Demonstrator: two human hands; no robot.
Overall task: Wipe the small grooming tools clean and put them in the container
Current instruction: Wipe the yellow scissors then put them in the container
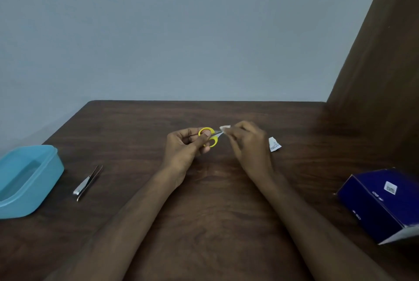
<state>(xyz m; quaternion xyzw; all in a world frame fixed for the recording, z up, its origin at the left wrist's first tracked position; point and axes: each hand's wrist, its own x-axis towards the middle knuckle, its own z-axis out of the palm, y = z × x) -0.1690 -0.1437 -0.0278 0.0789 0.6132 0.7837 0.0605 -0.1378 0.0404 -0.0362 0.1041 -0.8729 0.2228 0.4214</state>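
Two hands: scissors [210, 137] | wipe [225, 128] | box [381, 203] print unreadable

Dim, even indoor light with a cool grey cast and faint shadows. The picture is soft throughout. Wide-angle distortion bends the table [226, 190] edges.

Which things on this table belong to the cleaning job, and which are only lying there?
Belong to the job:
yellow-handled scissors, held by the left hand
white wipe, pinched by the right hand
tweezers
blue container

Only lying there:
torn white sachet
dark blue box
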